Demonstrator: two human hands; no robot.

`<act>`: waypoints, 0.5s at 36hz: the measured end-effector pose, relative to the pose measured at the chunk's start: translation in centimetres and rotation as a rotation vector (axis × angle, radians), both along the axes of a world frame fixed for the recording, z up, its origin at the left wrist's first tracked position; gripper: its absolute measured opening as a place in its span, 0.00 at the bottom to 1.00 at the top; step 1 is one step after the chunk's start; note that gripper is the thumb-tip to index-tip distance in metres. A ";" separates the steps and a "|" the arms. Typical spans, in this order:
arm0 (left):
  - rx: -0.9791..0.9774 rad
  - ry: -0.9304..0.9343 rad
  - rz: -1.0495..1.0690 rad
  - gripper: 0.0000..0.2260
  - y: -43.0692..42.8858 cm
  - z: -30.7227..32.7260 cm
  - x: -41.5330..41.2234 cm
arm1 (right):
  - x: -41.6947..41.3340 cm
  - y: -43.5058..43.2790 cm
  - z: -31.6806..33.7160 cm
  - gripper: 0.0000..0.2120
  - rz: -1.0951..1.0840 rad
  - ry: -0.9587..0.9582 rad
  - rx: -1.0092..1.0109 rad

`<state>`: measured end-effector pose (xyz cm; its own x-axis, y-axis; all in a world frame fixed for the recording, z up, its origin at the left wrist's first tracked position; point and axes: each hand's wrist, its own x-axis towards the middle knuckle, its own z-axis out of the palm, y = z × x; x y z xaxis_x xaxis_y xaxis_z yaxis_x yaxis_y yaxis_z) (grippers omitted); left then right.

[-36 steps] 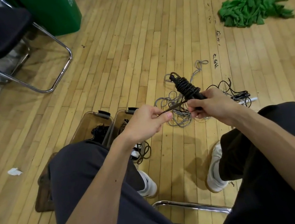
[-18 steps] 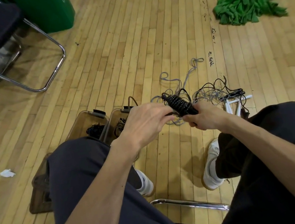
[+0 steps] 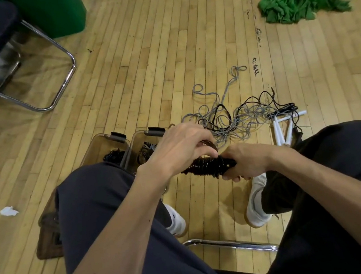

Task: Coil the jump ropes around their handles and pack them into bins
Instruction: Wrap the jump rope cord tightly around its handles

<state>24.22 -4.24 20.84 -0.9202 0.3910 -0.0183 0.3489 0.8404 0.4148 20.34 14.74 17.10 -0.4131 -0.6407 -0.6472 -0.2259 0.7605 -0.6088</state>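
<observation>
While the right hand gripped one end of the coiled black rope, held up over the wood floor, the left hand curled round its other end, two clear bins sat on the floor just left of it, and the white print on the green bin was too blurry to read.

Bright, even indoor light; soft glare on the floor near its far right edge, soft shadows under the legs, boards bowed toward the edges, slight motion blur
</observation>
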 end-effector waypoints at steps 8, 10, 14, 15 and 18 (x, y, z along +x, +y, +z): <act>0.258 -0.302 0.174 0.13 0.2 0.4 -0.3 | 0.8 -0.1 1.6 0.06 0.144 -0.037 -0.022; 0.340 -0.394 0.228 0.16 0.0 0.5 -0.3 | 0.9 0.0 2.4 0.07 0.148 -0.046 -0.052; 0.572 -0.580 0.196 0.18 -0.3 1.2 -0.5 | 0.9 0.5 3.7 0.09 0.098 -0.098 -0.187; 0.615 -0.599 0.195 0.17 -0.4 1.3 -0.6 | 0.9 0.7 3.9 0.09 0.079 -0.117 -0.237; 0.705 -0.563 0.198 0.14 -0.5 1.3 -0.8 | 0.9 1.2 4.1 0.09 0.025 -0.164 -0.376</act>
<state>23.40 -4.79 22.11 -0.8989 0.3182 -0.3012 -0.1831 0.3516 0.9181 21.20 15.98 21.20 -0.3048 -0.8540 -0.4217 -0.1183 0.4733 -0.8729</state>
